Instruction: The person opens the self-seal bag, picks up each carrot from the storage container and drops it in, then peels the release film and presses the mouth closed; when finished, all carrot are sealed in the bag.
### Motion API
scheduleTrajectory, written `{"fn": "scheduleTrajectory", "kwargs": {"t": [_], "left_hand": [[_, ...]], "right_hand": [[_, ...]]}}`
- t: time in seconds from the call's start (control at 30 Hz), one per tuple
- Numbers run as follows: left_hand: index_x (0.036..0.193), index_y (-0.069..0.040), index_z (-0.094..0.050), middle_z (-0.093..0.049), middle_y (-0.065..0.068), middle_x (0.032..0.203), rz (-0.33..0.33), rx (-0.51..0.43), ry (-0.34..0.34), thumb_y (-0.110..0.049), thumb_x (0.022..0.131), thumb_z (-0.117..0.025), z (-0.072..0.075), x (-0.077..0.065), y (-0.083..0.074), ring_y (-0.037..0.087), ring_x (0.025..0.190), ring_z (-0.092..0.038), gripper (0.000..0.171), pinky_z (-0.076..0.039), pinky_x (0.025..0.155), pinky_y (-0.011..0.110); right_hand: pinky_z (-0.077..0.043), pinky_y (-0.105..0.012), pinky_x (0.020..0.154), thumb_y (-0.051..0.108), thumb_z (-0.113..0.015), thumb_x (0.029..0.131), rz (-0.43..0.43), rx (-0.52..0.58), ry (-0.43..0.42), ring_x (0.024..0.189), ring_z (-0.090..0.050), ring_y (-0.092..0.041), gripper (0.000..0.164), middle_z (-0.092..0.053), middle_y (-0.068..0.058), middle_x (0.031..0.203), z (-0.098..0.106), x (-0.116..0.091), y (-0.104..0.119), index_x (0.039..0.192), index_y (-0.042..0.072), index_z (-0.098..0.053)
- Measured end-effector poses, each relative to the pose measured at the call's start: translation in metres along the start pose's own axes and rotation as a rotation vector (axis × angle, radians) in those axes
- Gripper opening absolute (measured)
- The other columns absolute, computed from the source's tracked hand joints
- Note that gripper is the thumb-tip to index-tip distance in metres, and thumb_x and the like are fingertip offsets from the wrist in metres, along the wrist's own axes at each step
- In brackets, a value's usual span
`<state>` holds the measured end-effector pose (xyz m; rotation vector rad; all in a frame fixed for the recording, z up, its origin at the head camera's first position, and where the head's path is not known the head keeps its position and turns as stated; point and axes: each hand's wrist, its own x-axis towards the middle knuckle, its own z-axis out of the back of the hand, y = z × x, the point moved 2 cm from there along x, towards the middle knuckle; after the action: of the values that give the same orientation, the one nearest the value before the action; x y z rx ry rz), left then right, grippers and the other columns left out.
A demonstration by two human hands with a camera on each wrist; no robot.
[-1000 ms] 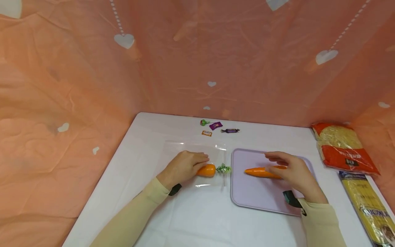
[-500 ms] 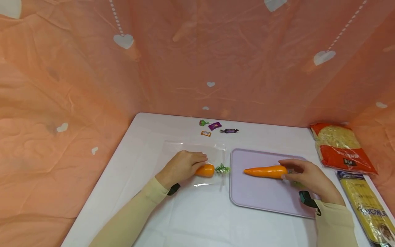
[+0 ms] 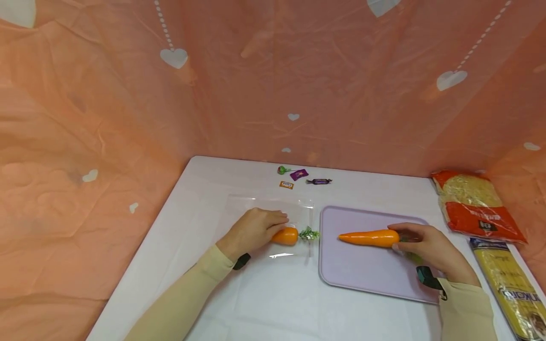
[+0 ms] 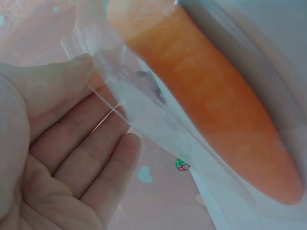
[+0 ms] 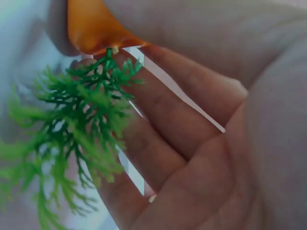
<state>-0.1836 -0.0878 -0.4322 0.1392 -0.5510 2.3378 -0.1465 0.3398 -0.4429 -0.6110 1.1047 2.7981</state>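
In the head view, my left hand (image 3: 252, 232) pinches the edge of a clear plastic bag (image 3: 300, 208). Inside that bag lies an orange carrot (image 3: 286, 236) with green leaves (image 3: 309, 233) towards the right; my hand hides part of it from above. The left wrist view shows thumb and fingers at the film (image 4: 108, 86), beside the bagged carrot (image 4: 206, 100). My right hand (image 3: 431, 246) grips the thick end of a second carrot (image 3: 368, 237) over a lilac tray (image 3: 362, 270), the tip pointing left. Its feathery leaves (image 5: 81, 115) hang beneath my palm.
At the back of the white table (image 3: 256, 303) lie a lollipop (image 3: 282, 170) and several wrapped sweets (image 3: 319, 181). To the right are a red-and-clear food packet (image 3: 477, 206) and a yellow packet (image 3: 507, 284). Heart-printed orange cloth (image 3: 273, 94) hangs behind.
My right hand has shifted right, from over the middle of the carrot to its leafy end, uncovering most of the carrot. The left hand and the bag have stayed in place.
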Motion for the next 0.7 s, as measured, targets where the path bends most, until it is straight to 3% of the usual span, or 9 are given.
{"fn": "scheduleTrajectory", "kwargs": {"t": [0.33, 0.47, 0.7], "left_hand": [[0.119, -0.014, -0.076, -0.074, 0.002, 0.122, 0.007, -0.02, 0.01, -0.02, 0.098, -0.066, 0.0, 0.001, 0.001, 0.019, 0.117, -0.07, 0.024, -0.054, 0.104, 0.038], [0.119, -0.014, -0.077, -0.074, 0.002, 0.122, 0.001, -0.025, 0.005, -0.021, 0.098, -0.067, 0.0, 0.001, 0.002, 0.019, 0.118, -0.069, 0.024, -0.054, 0.104, 0.038], [0.12, -0.014, -0.076, -0.074, 0.001, 0.123, -0.001, -0.018, 0.009, -0.021, 0.099, -0.066, 0.001, 0.001, 0.002, 0.02, 0.119, -0.069, 0.024, -0.054, 0.105, 0.038]], "right_hand": [[-0.062, -0.037, 0.088, 0.043, -0.078, 0.087, 0.005, -0.017, -0.039, 0.111, -0.061, -0.026, 0.061, -0.061, -0.018, 0.138, 0.0, -0.001, 0.003, 0.139, 0.016, -0.061], [-0.062, -0.036, 0.088, 0.048, -0.077, 0.087, 0.046, -0.023, -0.068, 0.108, -0.066, -0.024, 0.061, -0.064, -0.016, 0.135, -0.002, -0.002, 0.011, 0.138, 0.018, -0.062], [-0.057, -0.016, 0.08, 0.049, -0.078, 0.085, 0.135, -0.017, -0.144, 0.103, -0.069, -0.02, 0.058, -0.069, -0.012, 0.128, -0.01, -0.001, 0.03, 0.133, 0.018, -0.066]]}}
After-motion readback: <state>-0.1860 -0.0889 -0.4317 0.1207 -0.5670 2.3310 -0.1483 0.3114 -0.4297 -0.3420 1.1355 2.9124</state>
